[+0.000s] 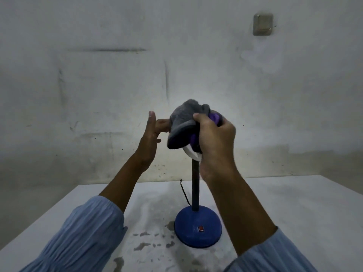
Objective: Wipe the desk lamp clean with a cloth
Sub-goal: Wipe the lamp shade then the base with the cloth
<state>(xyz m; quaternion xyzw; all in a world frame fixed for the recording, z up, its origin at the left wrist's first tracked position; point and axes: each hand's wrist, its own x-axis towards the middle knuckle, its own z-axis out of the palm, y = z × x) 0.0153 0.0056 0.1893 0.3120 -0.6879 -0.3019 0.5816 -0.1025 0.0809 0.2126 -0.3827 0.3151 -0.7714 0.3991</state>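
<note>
A pale, stained worktop (294, 203) stands against a scuffed whitewashed wall (98, 85) with a switch plate (262, 24) at two o'clock. The desk lamp (198, 226) rises from its blue base at six o'clock of the right hand (215, 138), whose grip is curled around the grey cloth (182, 124) draped over the lamp head. At nine o'clock of the cloth the left hand (150, 142) is relaxed with straight fingers, its fingertips touching the cloth's edge.

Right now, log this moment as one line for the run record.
step: wiping lamp head | right hand: grips grey cloth over lamp head | left hand: fingertips at cloth's left edge | blue lamp base: on table
</note>
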